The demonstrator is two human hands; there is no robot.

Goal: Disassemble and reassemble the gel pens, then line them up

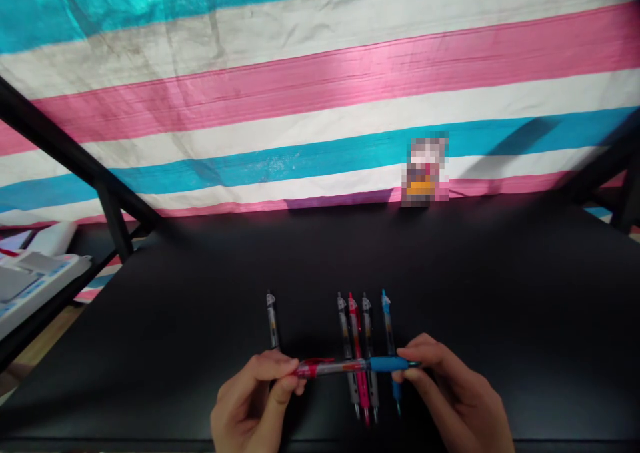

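Note:
Both my hands hold one pen (345, 367) level above the black table. Its red clip end is pinched between the thumb and fingers of my left hand (257, 399). At the blue grip end, my right hand (455, 393) pinches near the tip. Beneath the held pen lie two dark pens and a red pen (355, 326) side by side. A blue pen (387, 316) rests just right of them, close to my right fingers. Farther left, a black pen (272, 319) lies alone, its lower end hidden by my left hand.
Along the back of the black table (225, 259) hangs a striped sheet (280, 113). A pixelated object (424, 173) stands at the rear edge. Black frame bars (113, 213) rise at both sides. A white device (40, 276) is at the far left.

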